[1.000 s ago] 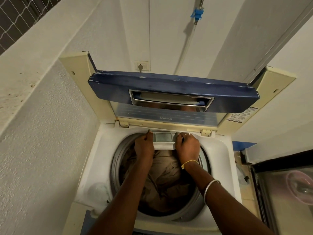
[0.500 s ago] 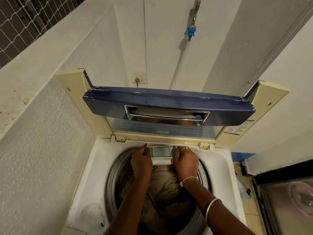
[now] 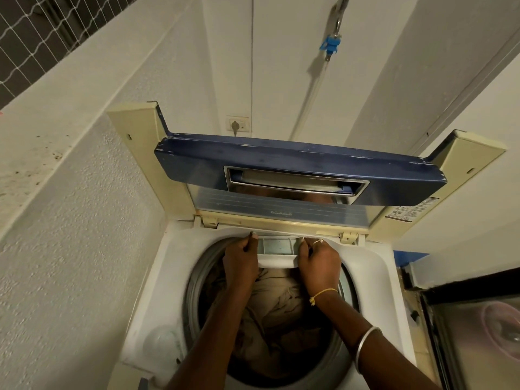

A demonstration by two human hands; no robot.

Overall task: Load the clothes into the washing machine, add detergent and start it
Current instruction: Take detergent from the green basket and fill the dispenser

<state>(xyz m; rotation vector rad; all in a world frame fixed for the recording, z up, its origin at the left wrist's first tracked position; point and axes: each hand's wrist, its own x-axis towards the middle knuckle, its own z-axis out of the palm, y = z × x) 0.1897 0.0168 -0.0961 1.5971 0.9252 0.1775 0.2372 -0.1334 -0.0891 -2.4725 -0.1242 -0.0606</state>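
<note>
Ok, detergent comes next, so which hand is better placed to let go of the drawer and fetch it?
Probably the right hand. Both grip the drawer, but the left hand has a wall beside it; open room lies rightward. No detergent shows.

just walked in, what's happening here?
A person is at a top-load washer with its lid up. Beige clothes lie in the drum. Both hands are on the detergent drawer at the back rim: the left hand grips its left end, the right hand its right end. Whether the drawer holds detergent I cannot tell.
</note>
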